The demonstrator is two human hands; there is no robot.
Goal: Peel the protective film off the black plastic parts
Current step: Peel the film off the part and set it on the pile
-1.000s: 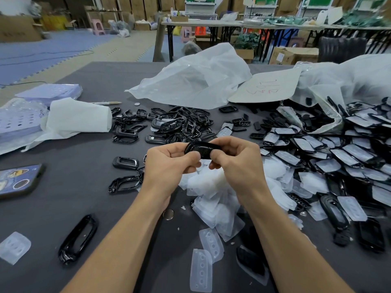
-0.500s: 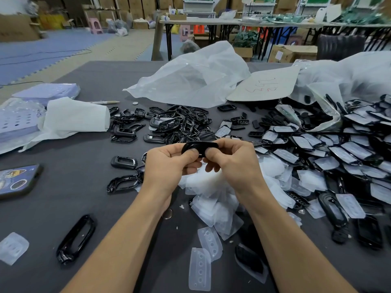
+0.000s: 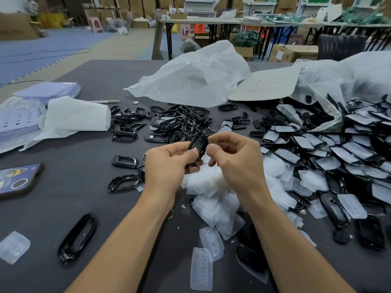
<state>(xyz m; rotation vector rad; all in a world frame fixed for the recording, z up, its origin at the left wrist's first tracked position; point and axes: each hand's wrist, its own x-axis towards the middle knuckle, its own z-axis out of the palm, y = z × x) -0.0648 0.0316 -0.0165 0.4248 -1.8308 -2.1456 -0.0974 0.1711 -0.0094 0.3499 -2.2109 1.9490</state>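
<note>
Grey desk (image 3: 63, 204) with film heap (image 3: 213, 199) mid-desk; left of it, phone (image 3: 19, 180); beyond it, bare black frames (image 3: 175, 121) and bag (image 3: 190, 81); right of it, film-covered parts (image 3: 347, 151).

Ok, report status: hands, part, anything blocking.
Left hand grips black part, tilted on end. Right hand curled beside it, grip unclear. Peeled films heaped underneath, not in the way.

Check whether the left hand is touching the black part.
Touching. Head view: the left hand grips the black part, thumb pressed on its face.
</note>
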